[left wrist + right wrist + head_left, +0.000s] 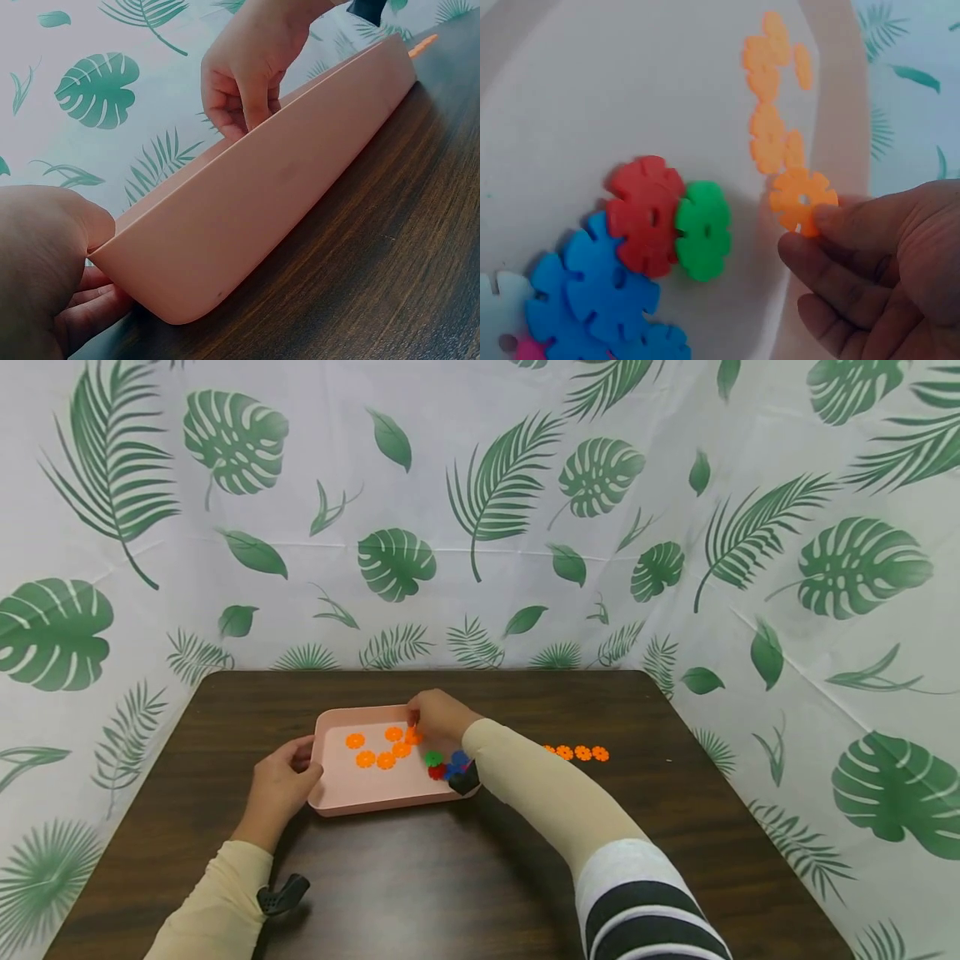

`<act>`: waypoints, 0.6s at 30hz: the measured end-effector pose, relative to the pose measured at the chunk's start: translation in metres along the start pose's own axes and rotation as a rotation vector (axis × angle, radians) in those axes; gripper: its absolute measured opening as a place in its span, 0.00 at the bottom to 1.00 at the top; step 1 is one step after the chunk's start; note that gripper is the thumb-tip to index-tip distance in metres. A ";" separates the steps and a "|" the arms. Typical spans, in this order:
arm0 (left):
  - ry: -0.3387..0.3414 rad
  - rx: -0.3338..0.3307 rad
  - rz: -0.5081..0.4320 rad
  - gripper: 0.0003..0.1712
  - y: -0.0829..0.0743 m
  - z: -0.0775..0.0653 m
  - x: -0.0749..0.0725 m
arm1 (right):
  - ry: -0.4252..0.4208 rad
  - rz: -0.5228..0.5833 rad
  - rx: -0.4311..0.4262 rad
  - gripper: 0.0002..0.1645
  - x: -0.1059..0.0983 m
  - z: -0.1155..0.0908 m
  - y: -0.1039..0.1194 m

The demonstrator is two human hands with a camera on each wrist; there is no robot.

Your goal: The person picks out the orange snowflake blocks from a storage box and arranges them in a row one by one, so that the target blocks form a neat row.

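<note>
A pink tray (pixel 352 795) lies on the table. My left hand (pixel 281 781) holds its left end, thumb over the rim and fingers against the outer wall in the left wrist view. Over the tray's far side, my right hand (pixel 441 717) pinches an orange notched interlocking disc (pixel 786 196) between thumb and forefinger. More orange discs (pixel 365 759) are scattered in the tray. Nearer its right end are a green disc (pixel 705 201), a red disc (pixel 636 196) and several blue discs (pixel 585 289), with a white disc (pixel 496 311) beside them.
To the right of the tray, partly behind my right arm, orange discs (pixel 582 752) lie in a row on the dark wooden table (pixel 390 877). A leaf-patterned cloth (pixel 300 527) hangs behind the table. A black wrist device (pixel 283 895) juts from my left sleeve.
</note>
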State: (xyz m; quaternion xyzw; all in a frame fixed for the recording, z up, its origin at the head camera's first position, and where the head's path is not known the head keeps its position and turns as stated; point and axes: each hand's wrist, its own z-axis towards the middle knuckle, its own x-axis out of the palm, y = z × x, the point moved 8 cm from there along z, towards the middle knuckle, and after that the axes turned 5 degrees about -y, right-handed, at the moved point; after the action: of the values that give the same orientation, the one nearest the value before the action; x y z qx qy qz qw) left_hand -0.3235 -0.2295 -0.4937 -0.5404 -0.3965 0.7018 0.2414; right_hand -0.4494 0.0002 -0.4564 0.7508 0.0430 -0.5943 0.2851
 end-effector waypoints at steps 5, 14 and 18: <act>0.006 -0.010 0.004 0.31 0.001 -0.001 0.003 | -0.027 0.090 -0.051 0.04 -0.013 -0.004 -0.010; -0.019 0.010 0.031 0.30 0.005 -0.002 0.007 | -0.061 0.216 -0.006 0.03 -0.055 -0.028 -0.066; -0.030 0.020 0.027 0.31 0.006 -0.002 0.005 | -0.120 0.224 0.048 0.03 -0.086 -0.051 -0.105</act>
State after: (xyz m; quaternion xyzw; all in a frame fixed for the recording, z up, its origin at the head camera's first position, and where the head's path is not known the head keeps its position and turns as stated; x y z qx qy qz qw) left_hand -0.3224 -0.2284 -0.5013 -0.5325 -0.3859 0.7170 0.2314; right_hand -0.4727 0.1360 -0.4104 0.7204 -0.0725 -0.6036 0.3338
